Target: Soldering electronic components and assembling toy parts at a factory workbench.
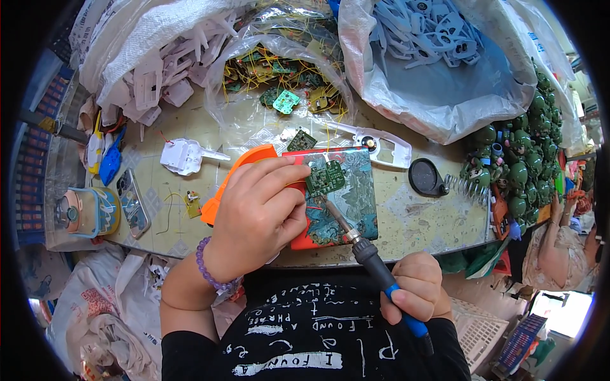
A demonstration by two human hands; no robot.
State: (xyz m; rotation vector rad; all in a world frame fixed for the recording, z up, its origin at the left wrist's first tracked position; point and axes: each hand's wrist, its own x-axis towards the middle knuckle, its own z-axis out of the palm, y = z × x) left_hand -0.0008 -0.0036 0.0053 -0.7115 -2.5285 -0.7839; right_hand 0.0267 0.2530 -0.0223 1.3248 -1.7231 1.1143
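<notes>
My left hand (259, 204), a beaded bracelet at its wrist, pinches a small green circuit board (326, 179) at its left edge. Under the board lies a red-edged block with a dark green patterned top (352, 213). A blue and black soldering iron (370, 257) rests in my right hand (416, 289), fingers wrapped round its handle. Its metal tip meets the board's lower edge, beside a thin red wire; whether they touch I cannot tell. An orange plastic piece (257, 153) is partly hidden behind my left hand. Another circuit board (301, 140) lies just beyond the block.
Bags of white plastic shells (152, 82), wired circuit boards (283, 70) and pale shells (426, 28) line the far side. White housings (182, 157) (394, 152) lie nearer. A coiled-spring iron stand (467, 188) and green figures (518, 159) sit right; a phone (132, 202) and cup (105, 209) left.
</notes>
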